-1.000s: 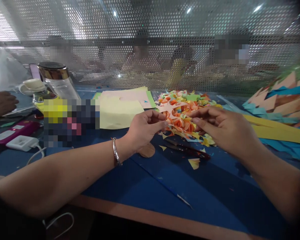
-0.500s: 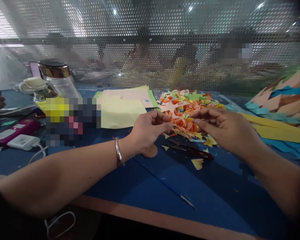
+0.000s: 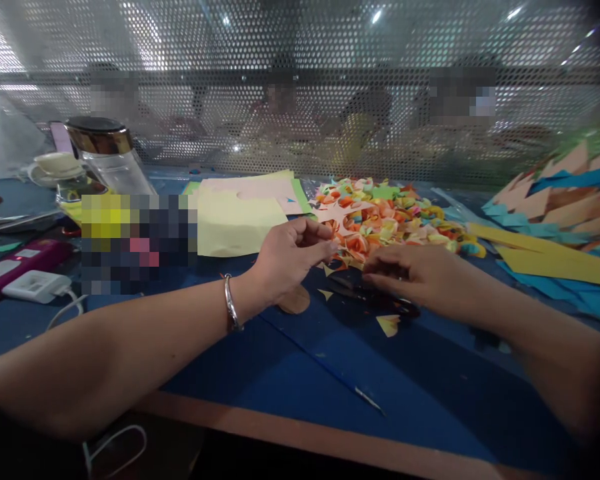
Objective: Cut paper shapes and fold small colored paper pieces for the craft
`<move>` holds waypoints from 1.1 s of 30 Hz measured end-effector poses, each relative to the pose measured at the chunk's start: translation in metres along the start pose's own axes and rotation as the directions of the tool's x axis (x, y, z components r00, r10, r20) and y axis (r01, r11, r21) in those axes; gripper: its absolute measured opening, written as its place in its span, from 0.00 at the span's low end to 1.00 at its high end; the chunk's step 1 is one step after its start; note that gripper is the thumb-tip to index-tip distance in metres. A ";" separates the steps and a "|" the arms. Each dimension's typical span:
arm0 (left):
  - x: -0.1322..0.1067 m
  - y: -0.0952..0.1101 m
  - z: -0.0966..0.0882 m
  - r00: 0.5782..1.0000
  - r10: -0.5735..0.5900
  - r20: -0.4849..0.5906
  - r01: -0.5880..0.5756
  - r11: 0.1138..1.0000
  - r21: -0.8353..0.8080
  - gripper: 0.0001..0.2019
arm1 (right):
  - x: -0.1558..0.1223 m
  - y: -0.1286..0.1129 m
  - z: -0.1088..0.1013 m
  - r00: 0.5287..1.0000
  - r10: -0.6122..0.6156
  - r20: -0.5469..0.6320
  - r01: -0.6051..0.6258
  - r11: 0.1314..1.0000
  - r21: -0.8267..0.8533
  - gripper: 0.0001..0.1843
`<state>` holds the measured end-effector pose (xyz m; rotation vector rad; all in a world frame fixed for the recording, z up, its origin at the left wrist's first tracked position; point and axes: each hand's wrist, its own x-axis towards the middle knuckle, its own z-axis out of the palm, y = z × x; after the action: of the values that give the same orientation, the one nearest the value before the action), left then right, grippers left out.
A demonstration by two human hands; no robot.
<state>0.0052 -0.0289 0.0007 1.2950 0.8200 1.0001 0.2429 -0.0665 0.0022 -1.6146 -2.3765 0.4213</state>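
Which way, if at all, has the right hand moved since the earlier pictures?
Yes: the right hand has moved down and left, judged against the yellow paper scrap.

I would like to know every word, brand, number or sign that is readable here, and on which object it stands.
No text can be read.
White power adapter: any print is too small to read.
Purple device: pale patches, no legible letters.
Pixelated areas: any text there is hidden.
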 end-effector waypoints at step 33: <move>0.000 0.004 0.001 1.000 -0.024 -0.007 0.024 1.000 0.019 0.07 | -0.002 -0.010 -0.007 0.968 0.166 0.189 -0.144 0.982 -0.124 0.08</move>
<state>0.0054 -0.0286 0.0045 1.2953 0.8503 0.9805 0.2379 -0.0711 0.0126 -1.8989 -2.4627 0.5129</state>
